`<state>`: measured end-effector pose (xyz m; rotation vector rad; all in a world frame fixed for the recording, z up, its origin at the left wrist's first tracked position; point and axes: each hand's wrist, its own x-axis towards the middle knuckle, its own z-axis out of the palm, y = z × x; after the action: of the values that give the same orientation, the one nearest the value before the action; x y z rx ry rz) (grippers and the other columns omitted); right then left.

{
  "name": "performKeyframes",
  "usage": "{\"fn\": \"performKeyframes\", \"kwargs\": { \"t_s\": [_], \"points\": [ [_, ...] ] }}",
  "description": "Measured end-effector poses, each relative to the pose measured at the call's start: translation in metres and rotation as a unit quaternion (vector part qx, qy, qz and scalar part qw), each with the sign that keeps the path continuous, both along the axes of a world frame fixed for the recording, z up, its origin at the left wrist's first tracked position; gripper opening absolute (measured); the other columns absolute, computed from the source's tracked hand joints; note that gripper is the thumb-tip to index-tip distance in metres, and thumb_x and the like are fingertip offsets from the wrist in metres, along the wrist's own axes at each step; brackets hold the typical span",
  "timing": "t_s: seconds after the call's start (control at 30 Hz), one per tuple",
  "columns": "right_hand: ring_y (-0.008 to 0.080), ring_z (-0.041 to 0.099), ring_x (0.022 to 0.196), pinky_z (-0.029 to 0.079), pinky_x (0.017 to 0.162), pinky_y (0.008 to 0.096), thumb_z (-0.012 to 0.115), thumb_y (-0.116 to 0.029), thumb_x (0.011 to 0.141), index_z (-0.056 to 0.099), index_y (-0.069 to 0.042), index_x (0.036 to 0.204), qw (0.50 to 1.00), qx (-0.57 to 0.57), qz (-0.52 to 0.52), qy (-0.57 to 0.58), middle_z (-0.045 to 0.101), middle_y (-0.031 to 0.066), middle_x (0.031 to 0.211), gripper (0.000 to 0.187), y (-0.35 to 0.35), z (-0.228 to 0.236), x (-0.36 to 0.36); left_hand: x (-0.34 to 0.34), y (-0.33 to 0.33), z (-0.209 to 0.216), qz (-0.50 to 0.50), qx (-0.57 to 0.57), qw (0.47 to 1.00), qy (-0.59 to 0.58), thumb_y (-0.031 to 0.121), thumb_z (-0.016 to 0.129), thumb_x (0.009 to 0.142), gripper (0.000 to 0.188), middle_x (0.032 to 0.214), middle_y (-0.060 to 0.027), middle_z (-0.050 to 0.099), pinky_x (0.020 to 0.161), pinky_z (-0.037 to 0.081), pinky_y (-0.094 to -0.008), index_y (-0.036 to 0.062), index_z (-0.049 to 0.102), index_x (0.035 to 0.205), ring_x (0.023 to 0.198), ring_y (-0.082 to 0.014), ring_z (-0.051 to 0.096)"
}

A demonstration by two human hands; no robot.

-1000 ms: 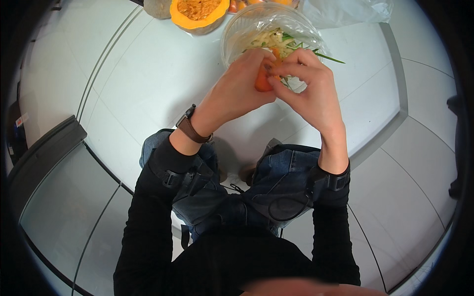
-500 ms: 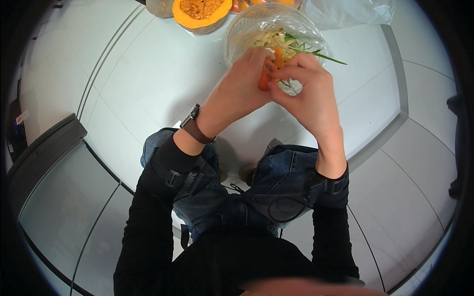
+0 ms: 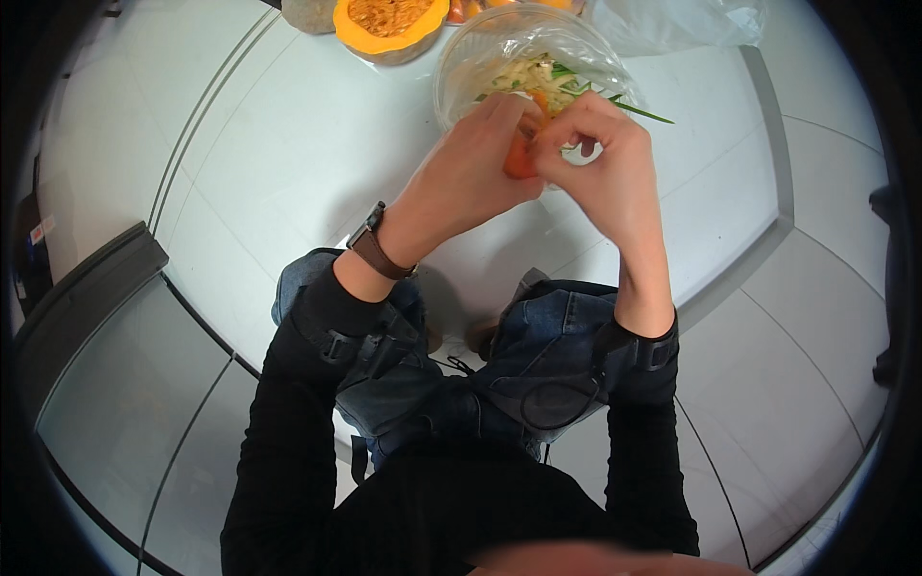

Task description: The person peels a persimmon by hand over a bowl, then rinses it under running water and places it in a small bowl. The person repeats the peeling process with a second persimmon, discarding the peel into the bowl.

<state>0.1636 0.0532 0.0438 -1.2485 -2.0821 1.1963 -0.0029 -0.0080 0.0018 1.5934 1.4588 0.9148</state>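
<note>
Right now the person sits on the pale floor [image 3: 240,163] with knees in blue jeans, and both hands are up in front, close together. The left hand [image 3: 471,178] and the right hand [image 3: 610,168] meet over the near edge of a clear bowl [image 3: 461,72] lined with thin plastic. Between them is a small orange piece [image 3: 520,158], maybe a bit of carrot. It sits just at the fingertips of both hands, and its long way runs up and down, pointing from the person toward the bowl.

The left hand's fingers are curled in tight around the orange piece, with the thumb pressed on it from the left. The right hand's fingers are bent and pinched narrow at the top of the piece. I cannot tell if the right hand holds a small tool too; something pale shows under its fingers, but it is too hidden. Both hands are about equally near the piece.

Inside the bowl are pale shreds and green strips [image 3: 567,77]. Past the bowl lies a cut half pumpkin [image 3: 389,19] with its seeds showing, and a clear plastic bag [image 3: 682,21] lies well off to the right. A brown watch [image 3: 370,240] is on the left wrist.
</note>
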Motion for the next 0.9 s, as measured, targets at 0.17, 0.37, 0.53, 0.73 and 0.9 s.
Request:
{"fn": "performKeyframes", "kwargs": {
  "t_s": [0.17,0.37,0.53,0.73,0.9],
  "points": [
    [0.0105,0.054,0.073,0.045,0.065,0.0270,0.074,0.000,0.075,0.072,0.000,0.079,0.997,-0.042,-0.059,0.032,0.058,0.0016,0.079,0.005,0.011,-0.002,0.010,0.001,0.001,0.006,-0.020,0.025,0.999,-0.026,0.019,0.086,0.078,0.058,0.115,-0.0131,0.065,0.092,0.054,-0.0392,0.0042,0.055,0.125,0.106,-0.0341,0.066],
    [0.0144,0.058,0.077,0.048,0.068,0.0283,0.068,0.004,0.081,0.076,-0.001,0.093,0.995,-0.014,-0.096,-0.018,0.063,0.0046,0.084,0.015,0.017,0.004,0.024,0.000,-0.001,0.009,-0.005,0.004,1.000,-0.009,0.023,0.087,0.079,0.067,0.118,-0.0161,0.066,0.092,0.055,-0.0389,0.0064,0.050,0.131,0.107,-0.0341,0.067],
    [0.0257,0.063,0.084,0.053,0.076,0.0340,0.067,0.004,0.085,0.077,-0.001,0.096,0.994,0.113,-0.003,-0.006,0.069,0.0092,0.089,0.015,0.012,0.004,0.020,-0.001,0.000,0.010,0.005,-0.042,0.999,-0.003,0.024,0.088,0.078,0.070,0.115,-0.0175,0.068,0.089,0.056,-0.0399,0.0063,0.047,0.133,0.105,-0.0350,0.069],
    [0.0267,0.063,0.086,0.054,0.077,0.0358,0.077,-0.002,0.081,0.076,-0.001,0.092,0.991,0.122,0.051,0.023,0.069,0.0076,0.088,0.011,0.003,0.005,0.011,0.000,-0.001,0.010,0.013,-0.046,0.999,-0.020,0.020,0.087,0.077,0.067,0.116,-0.0201,0.069,0.087,0.056,-0.0411,0.0055,0.048,0.131,0.105,-0.0377,0.070],
    [0.0260,0.062,0.085,0.054,0.075,0.0359,0.080,-0.004,0.077,0.076,-0.001,0.090,0.990,0.128,0.057,0.001,0.068,0.0069,0.087,0.013,-0.003,0.005,0.003,0.003,-0.001,0.004,0.023,-0.013,1.000,-0.005,0.016,0.085,0.077,0.060,0.114,-0.0210,0.068,0.085,0.056,-0.0414,0.0037,0.050,0.125,0.103,-0.0402,0.069]
  ]
}}
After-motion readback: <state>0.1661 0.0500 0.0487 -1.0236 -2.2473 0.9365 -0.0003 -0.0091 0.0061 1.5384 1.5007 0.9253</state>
